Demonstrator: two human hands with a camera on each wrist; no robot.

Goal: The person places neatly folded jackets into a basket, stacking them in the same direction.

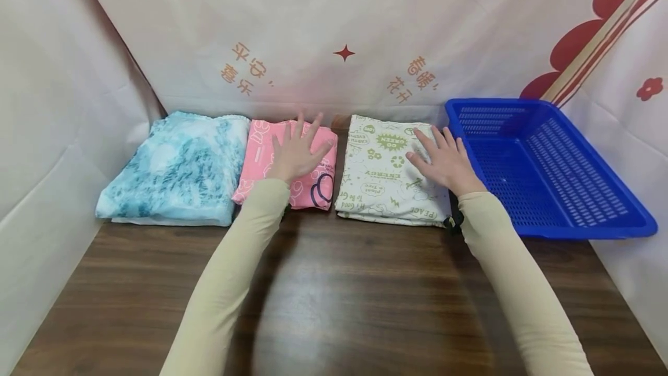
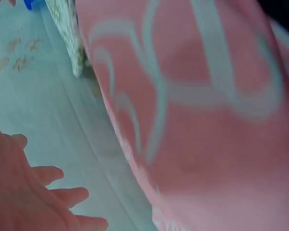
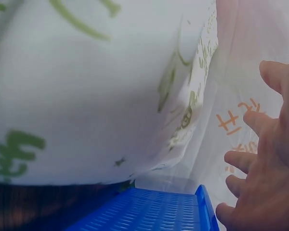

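Three folded cloth items lie in a row at the back of the table. My left hand (image 1: 296, 152), fingers spread, hovers over the pink patterned folded cloth (image 1: 256, 158); in the left wrist view a gap shows between fingers and cloth. To its left lies a blue-and-white folded cloth (image 1: 177, 170). My right hand (image 1: 446, 161) spreads its fingers above the right part of the white folded cloth with green print (image 1: 376, 161). That white cloth (image 3: 96, 96) fills much of the right wrist view, apart from the fingers. Neither hand holds anything.
A blue plastic basket (image 1: 522, 173) with slotted walls stands at the right, beside the white cloth. The brown wooden table (image 1: 334, 295) stretches toward me. A printed white curtain (image 1: 313, 28) hangs behind, with pale cloth walls at both sides.
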